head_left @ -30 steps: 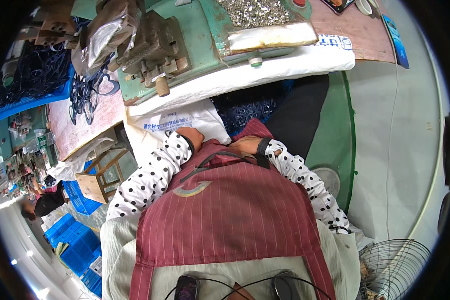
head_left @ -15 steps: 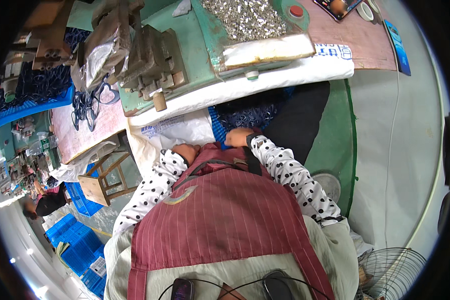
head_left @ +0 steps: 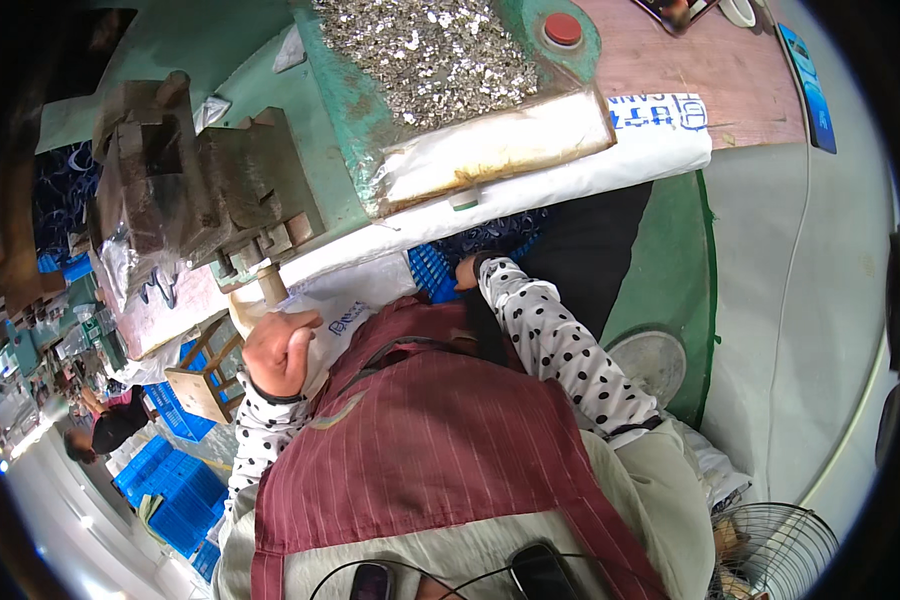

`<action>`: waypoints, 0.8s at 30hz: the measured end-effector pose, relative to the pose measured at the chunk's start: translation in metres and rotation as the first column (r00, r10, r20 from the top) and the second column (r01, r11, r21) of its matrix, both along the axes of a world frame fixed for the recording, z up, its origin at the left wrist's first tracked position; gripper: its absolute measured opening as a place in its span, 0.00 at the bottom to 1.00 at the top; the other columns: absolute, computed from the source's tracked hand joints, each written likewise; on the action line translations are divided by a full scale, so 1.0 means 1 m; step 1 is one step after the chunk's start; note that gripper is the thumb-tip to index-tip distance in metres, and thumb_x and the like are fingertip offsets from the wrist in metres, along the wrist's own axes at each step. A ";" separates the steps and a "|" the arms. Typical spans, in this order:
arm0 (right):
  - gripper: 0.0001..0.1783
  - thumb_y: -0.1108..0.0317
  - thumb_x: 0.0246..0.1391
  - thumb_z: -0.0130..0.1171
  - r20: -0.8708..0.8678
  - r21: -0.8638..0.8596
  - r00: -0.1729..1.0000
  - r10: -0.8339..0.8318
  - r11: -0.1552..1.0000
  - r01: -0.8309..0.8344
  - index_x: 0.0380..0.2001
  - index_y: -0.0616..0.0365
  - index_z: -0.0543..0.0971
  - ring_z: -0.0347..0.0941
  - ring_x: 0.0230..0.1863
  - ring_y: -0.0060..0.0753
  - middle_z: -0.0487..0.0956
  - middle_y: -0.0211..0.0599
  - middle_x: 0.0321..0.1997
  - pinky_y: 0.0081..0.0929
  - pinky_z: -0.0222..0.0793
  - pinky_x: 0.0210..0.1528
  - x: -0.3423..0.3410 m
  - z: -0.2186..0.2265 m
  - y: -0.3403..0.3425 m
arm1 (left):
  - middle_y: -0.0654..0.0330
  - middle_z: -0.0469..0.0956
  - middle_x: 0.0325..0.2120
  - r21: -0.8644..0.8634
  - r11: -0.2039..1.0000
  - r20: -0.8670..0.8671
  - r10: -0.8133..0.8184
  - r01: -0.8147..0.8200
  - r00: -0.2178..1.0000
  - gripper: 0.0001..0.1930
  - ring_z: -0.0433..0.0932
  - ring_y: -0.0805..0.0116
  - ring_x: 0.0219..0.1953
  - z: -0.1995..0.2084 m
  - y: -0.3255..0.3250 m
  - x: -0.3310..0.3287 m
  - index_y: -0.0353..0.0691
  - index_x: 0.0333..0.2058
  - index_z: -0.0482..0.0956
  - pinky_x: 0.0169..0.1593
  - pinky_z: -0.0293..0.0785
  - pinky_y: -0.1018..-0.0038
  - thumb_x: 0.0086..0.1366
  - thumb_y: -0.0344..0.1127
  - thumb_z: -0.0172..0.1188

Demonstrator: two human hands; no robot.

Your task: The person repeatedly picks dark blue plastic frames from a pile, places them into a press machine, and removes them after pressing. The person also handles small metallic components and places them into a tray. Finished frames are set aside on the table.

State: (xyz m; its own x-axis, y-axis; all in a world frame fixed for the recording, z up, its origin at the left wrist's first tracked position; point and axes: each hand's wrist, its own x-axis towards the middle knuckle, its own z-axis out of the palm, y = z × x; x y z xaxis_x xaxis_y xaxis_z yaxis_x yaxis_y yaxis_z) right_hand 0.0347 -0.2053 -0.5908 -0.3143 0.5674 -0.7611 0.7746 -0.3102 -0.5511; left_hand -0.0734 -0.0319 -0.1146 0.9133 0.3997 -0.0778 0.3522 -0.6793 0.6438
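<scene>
My left hand is raised over the white plastic sheet, just below the metal machine's small round knob. Its fingers are curled in, and nothing shows in them. Beyond the edge of my red striped apron, my right hand reaches down at a blue plastic basket. Its fingertips are out of sight there, so what it holds cannot be made out. Dark blue looped pieces lie in the basket, partly under the bench edge. Black cloth hangs to the right of this hand.
A brown metal press stands on the green bench at the left. Small shiny metal parts fill a tray beside a red button. A wooden stool, blue crates and a person are at left. A wire fan guard is at lower right.
My left hand has risen from my lap toward the left, up near the machine's knob. My right hand stays at the basket, now showing less. The view has shifted, with the bench appearing closer.
</scene>
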 end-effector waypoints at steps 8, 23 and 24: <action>0.30 0.46 0.58 0.54 -0.411 0.252 0.809 -0.420 0.800 0.544 0.56 0.56 0.72 0.74 0.52 0.51 0.78 0.48 0.51 0.42 0.68 0.55 0.076 0.222 -0.010 | 0.57 0.75 0.17 0.310 0.950 0.291 -0.142 0.048 0.946 0.08 0.72 0.58 0.19 0.027 0.052 -0.027 0.34 0.26 0.80 0.27 0.68 0.67 0.58 0.31 0.54; 0.20 0.60 0.53 0.61 0.209 0.973 0.176 -0.962 0.223 0.062 0.47 0.55 0.75 0.74 0.38 0.56 0.75 0.46 0.42 0.47 0.71 0.36 0.188 0.500 -0.008 | 0.58 0.74 0.28 0.589 0.674 0.549 0.072 -0.447 0.833 0.08 0.76 0.55 0.33 0.028 0.186 0.011 0.44 0.33 0.82 0.35 0.73 0.65 0.54 0.27 0.61; 0.20 0.58 0.52 0.62 0.247 0.962 0.123 -0.961 0.258 0.086 0.46 0.55 0.75 0.74 0.37 0.56 0.74 0.45 0.41 0.48 0.71 0.36 0.191 0.494 -0.006 | 0.57 0.74 0.29 0.610 0.689 0.527 0.017 -0.392 0.850 0.09 0.75 0.55 0.35 0.025 0.200 0.032 0.44 0.33 0.82 0.36 0.73 0.65 0.52 0.25 0.59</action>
